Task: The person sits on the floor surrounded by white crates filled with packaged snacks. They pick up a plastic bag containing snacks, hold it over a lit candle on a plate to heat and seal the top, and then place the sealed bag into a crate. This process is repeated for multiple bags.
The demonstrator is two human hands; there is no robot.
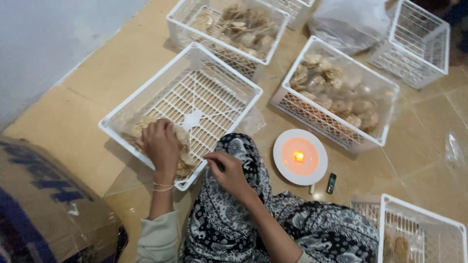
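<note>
While the left hand [160, 144] is curled over pale round crackers [184, 155] in the near-left white plastic lattice crate [222, 73], the right hand's [228, 171] fingertips are pinched together; what is pinched cannot be told.

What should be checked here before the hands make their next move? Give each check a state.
1. Left hand on the round crackers in the near basket: ok.
2. Right hand has a firm pinch: cannot tell, its fingers hide what they hold.
3. Lit candle on the white plate clear of both hands: ok.
4. Lighter clear of flame: ok.
5. Near basket has spare room: ok.
</note>
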